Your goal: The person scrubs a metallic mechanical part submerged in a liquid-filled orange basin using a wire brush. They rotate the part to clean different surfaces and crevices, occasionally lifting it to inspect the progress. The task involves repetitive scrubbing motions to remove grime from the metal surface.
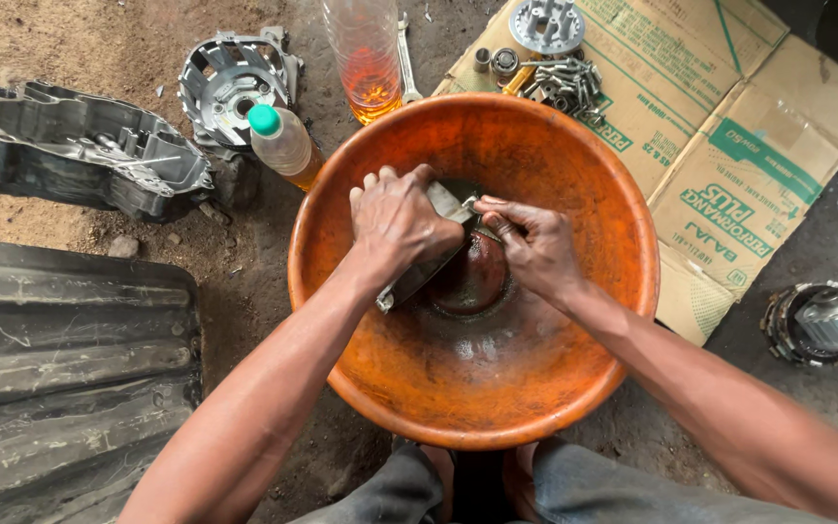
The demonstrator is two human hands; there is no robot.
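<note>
Knees: two, in grey trousers [574,490], at six o'clock, cut off by the lower edge.
Basin: one round orange basin [574,194] on the dirt floor, a shallow dark pool at its centre.
Metal part: one flat grey metal part [443,206] at the basin's centre, slanting from one o'clock to seven o'clock; its middle is hidden under the fingers, its shape hard to make out.
Left hand: left hand [398,225], grip clamped over the metal part from above.
Right hand: right hand [533,247], fingertips pressed together on the part's upper end.
Bottles: two; a small bottle with green cap [281,142] at ten o'clock touching the basin rim, a clear bottle of amber liquid [366,58] at twelve o'clock, its top cut off.
Engine casings: two grey, casing [80,150] at nine o'clock, round cover [230,85] at eleven o'clock.
Cardboard: one flattened carton [729,165] at two o'clock, brown with green print, carrying a heap of bolts [564,82] too many to count.
Clutch drum: one [826,320] at three o'clock, partly cut off.
</note>
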